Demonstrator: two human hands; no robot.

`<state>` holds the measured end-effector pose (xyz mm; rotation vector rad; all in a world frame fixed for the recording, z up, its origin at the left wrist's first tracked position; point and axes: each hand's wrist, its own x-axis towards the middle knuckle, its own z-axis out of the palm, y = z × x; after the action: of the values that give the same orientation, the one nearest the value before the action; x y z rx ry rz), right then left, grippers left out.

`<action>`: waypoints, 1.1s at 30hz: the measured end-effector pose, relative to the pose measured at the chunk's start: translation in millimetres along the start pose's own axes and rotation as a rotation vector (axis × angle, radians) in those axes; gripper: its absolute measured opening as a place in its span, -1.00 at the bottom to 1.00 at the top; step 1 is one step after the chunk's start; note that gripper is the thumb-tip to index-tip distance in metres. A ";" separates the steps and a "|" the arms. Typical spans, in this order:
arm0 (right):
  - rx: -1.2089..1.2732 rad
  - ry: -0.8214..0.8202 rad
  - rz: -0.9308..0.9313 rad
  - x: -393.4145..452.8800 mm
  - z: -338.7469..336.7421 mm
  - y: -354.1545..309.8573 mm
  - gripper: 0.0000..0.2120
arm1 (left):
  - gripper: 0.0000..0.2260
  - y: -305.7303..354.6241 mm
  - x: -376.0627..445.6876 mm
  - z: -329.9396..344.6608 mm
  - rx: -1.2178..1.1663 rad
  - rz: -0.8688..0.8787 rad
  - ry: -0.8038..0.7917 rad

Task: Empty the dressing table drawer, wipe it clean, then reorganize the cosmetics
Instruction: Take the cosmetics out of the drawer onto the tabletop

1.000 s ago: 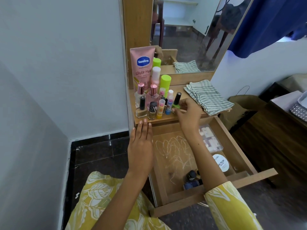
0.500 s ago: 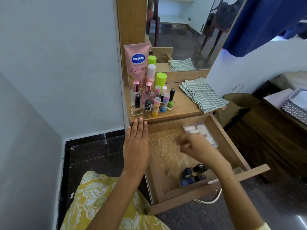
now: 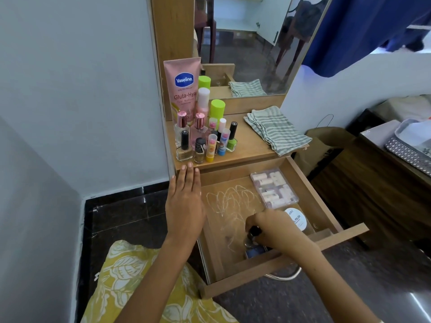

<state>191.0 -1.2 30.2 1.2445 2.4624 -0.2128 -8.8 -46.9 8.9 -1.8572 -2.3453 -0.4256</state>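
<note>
We are pinching a small dark bottle (image 3: 253, 234) with our right hand (image 3: 277, 229) in the drawer (image 3: 233, 266), lower centre; our left hand (image 3: 184, 203), fingers straight, is lying flat left of it.

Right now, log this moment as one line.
stage: emptying drawer | right hand: grips dark bottle | left hand: flat, drawer's left edge

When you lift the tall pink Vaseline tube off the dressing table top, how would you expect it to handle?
The Vaseline tube stands tall on a narrow base, so it probably tips easily. It looks like soft plastic, likely yielding under a squeeze. The small bottles crowd its foot, so nudging it may topple them.
</note>
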 end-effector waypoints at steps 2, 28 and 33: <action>0.168 0.087 0.010 0.1 -8.4 1.9 -0.78 | -0.51 0.0 -0.1 0.6 0.015 0.002 0.001; 0.933 0.890 0.255 103.6 -67.0 -21.9 -0.67 | -0.52 1.6 0.8 2.0 -0.039 -0.018 -0.005; 0.838 0.884 0.247 67.4 -62.7 -15.5 -0.62 | -0.52 1.6 0.8 0.8 -0.044 -0.014 -0.011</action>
<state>126.0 58.3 60.9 2.3830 2.9849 -0.8450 -7.3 -45.6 8.5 -1.8683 -2.3760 -0.4736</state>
